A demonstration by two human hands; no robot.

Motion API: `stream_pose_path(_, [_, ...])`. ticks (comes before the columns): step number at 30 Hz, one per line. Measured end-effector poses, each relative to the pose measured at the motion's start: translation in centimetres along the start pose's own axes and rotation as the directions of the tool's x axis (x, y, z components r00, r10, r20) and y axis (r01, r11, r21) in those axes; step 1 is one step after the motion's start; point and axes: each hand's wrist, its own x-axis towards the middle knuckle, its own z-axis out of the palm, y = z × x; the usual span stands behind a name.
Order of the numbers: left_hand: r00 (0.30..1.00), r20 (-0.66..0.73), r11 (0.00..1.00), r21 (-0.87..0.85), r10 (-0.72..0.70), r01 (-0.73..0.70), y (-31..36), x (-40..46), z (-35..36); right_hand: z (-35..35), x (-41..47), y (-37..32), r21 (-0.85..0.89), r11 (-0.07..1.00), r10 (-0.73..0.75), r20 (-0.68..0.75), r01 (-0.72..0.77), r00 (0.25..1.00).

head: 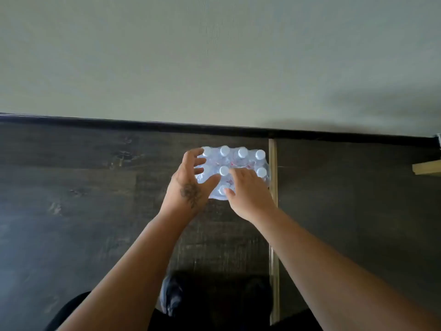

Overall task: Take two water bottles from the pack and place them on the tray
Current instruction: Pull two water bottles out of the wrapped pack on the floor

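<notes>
Pack (235,170) on dark floor (71,199), near wall. Left hand (188,185) fingers spread, released; right hand (248,192) loose, grasping nothing. Wrap thin, slippery; bottles likely heavy, soft-walled. Take by neck under cap (224,170). Tray not seen.

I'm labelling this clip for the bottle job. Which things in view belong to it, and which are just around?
Belongs to the job:
- pack of water bottles, white caps up, plastic-wrapped, on the floor
- left hand, fingers spread over the pack
- right hand, on the pack's near side
No tray is in view.

Just around:
- dark wood floor
- black baseboard
- pale wooden strip beside the pack
- shoe
</notes>
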Motion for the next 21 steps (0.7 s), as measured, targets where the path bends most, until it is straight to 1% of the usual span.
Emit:
stream_pose_path(2, [0.999, 0.013, 0.998, -0.056, -0.04, 0.041, -2.0, 1.9, 1.7, 2.7, 2.5, 0.7, -0.07, 0.997, -0.028, -0.049, 0.024, 0.998])
stream_pose_path(5, [0.999, 0.036, 0.997, -0.069, -0.03, 0.032, -4.6, 4.4, 4.2, 6.2, 5.9, 1.9, -0.211, 0.976, -0.065, -0.081, 0.047, 0.995])
stream_pose_path(8, [0.998, 0.065, 0.999, -0.034, 0.009, -0.006, -6.1, 5.8, 4.9, 8.1, 7.8, 2.3, -0.334, 0.942, -0.08, -0.133, 0.031, 0.988])
stream_pose_path(10, [0.997, 0.066, 0.999, 0.002, 0.032, -0.032, -6.6, 6.8, 4.6, 8.8, 8.6, 2.5, -0.378, 0.926, -0.074, -0.142, 0.015, 0.987])
stream_pose_path(13, [0.995, 0.067, 0.997, 0.02, 0.074, -0.076, -6.9, 7.7, 3.7, 8.8, 8.9, 2.3, -0.382, 0.923, -0.102, -0.165, 0.032, 0.981])
stream_pose_path(17, [0.988, 0.128, 0.996, -0.004, 0.087, -0.087, -7.3, 7.9, 3.4, 7.8, 9.0, 2.2, -0.381, 0.923, -0.127, -0.178, 0.051, 0.976])
stream_pose_path(19, [0.982, 0.166, 0.996, 0.017, 0.085, -0.089, -7.8, 7.9, 3.5, 6.9, 8.9, 2.2, -0.33, 0.942, -0.12, -0.143, 0.067, 0.982])
stream_pose_path(21, [0.977, 0.195, 0.996, 0.018, 0.085, -0.09, -8.1, 7.7, 3.5, 5.3, 8.1, 2.2, -0.288, 0.955, -0.127, -0.158, 0.078, 0.979])
